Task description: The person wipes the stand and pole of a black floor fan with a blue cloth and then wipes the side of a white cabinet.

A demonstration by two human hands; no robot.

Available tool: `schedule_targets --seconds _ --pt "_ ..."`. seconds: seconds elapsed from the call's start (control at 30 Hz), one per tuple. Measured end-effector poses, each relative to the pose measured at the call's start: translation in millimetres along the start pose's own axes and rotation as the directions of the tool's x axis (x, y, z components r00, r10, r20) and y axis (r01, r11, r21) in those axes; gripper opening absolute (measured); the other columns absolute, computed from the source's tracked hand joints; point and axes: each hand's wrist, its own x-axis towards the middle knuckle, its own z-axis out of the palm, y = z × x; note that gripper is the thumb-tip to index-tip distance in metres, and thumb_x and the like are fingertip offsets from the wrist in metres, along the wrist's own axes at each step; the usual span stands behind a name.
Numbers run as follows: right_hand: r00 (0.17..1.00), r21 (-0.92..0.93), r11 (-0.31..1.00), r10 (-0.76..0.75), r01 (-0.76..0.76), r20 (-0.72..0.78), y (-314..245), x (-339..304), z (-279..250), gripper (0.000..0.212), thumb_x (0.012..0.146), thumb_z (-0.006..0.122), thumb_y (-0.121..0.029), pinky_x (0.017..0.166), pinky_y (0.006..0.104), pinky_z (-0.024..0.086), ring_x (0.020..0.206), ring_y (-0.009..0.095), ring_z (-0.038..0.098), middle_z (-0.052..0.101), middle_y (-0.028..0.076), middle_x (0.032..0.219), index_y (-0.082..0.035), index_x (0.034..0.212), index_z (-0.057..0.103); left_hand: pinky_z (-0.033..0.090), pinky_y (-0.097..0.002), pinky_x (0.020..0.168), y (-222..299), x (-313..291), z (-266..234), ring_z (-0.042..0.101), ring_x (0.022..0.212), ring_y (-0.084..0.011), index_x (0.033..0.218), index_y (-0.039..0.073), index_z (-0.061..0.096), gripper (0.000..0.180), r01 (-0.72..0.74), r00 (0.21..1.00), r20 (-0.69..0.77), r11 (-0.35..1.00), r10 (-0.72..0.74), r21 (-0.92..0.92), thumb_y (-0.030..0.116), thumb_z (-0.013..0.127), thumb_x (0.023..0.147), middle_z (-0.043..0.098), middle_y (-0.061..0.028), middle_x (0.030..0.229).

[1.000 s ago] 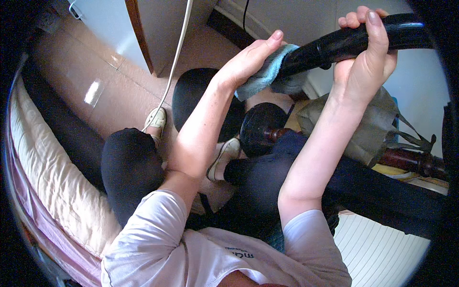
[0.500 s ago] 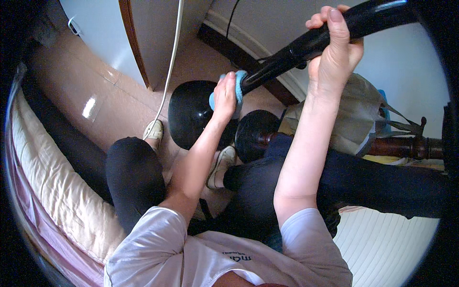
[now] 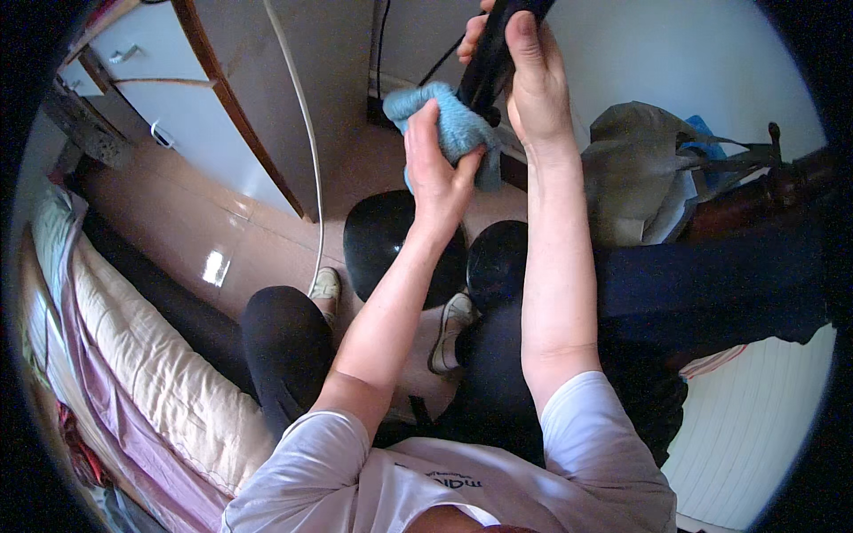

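A thick, glossy black tube (image 3: 485,73) slants down from the top edge of the head view. Its upper end is cut off by the frame. My right hand (image 3: 539,93) is closed round the tube, thumb along the near side. Just below, my left hand (image 3: 435,182) grips a fluffy light-blue cloth (image 3: 455,120) bunched at the tube's lower end. The cloth covers that end, so its tip is hidden. Under my left forearm, a shiny black rounded base (image 3: 378,244) rests on the floor. Beside it lies a smaller dark round piece (image 3: 495,255).
A white cord (image 3: 306,129) hangs beside the cabinet (image 3: 191,111) at the left. A grey-beige cloth bag (image 3: 631,169) stands at the right, near dark turned wood (image 3: 746,200). Cream bedding (image 3: 169,364) lies along the left, and my shoes (image 3: 453,330) are near the base.
The tube has swung left and stands steeper, my right hand moving left with it. My left hand and the cloth are higher, and more of the cloth shows. The whole view has shifted.
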Motion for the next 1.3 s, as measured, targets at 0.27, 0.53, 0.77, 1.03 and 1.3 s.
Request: schedule_targets --seconds 0.27,0.53,0.77,1.03,1.3 --pt "0.984 -0.482 0.876 0.090 -0.004 0.155 -11.1 -4.0 -26.2 0.071 0.087 0.034 -0.069 0.089 0.0313 0.045 0.102 0.016 0.058 0.065 0.007 0.099 -0.007 0.111 0.055 0.044 -0.0432 0.086 -27.6 -32.4 9.4 0.052 0.104 -0.0361 0.121 0.005 0.045 0.068 0.129 0.991 0.001 0.975 -0.131 0.180 0.011 0.076 0.061 0.054 -0.0168 0.109" --pt "0.957 -0.496 0.854 0.256 -0.158 0.135 -17.2 -14.6 -36.1 0.059 0.092 0.035 -0.061 0.087 0.0302 0.046 0.099 0.015 0.059 0.064 0.006 0.104 -0.009 0.105 0.059 0.044 -0.0420 0.088 -91.1 -87.9 -23.8 0.054 0.102 -0.0365 0.116 0.004 0.051 0.058 0.358 0.867 0.257 0.892 -0.428 0.275 0.009 0.075 0.063 0.059 -0.0191 0.104" --pt "0.962 -0.325 0.911 0.273 -0.252 0.017 -25.8 -19.4 -51.1 0.069 0.094 0.031 -0.059 0.090 0.0325 0.047 0.110 0.022 0.058 0.061 0.013 0.116 -0.001 0.123 0.054 0.042 -0.0357 0.087 20.9 8.1 -28.4 0.054 0.098 -0.0282 0.116 0.002 0.052 0.043 0.117 0.989 0.110 0.978 -0.099 -0.173 0.006 0.067 0.076 0.055 -0.0136 0.104" --pt "0.922 -0.140 0.913 0.366 -0.382 -0.130 -38.0 -27.6 -32.0 0.054 0.096 0.041 -0.043 0.092 0.0366 0.045 0.106 0.022 0.056 0.059 0.012 0.112 0.001 0.125 0.048 0.046 -0.0390 0.081 117.9 167.1 7.0 0.059 0.090 -0.0349 0.104 -0.001 0.052 0.047 -0.456 0.888 -0.041 0.888 0.459 0.054 0.028 0.076 0.076 0.062 -0.0209 0.097" --pt "0.925 -0.112 0.930 0.326 -0.351 -0.193 -22.2 -25.8 -52.6 0.054 0.096 0.042 -0.049 0.089 0.0365 0.046 0.100 0.019 0.057 0.059 0.011 0.112 -0.001 0.119 0.052 0.045 -0.0463 0.080 85.4 122.6 14.6 0.057 0.097 -0.0380 0.120 0.003 0.041 0.061 -0.258 0.962 0.062 0.962 0.265 -0.093 0.033 0.072 0.077 0.056 -0.0223 0.106"
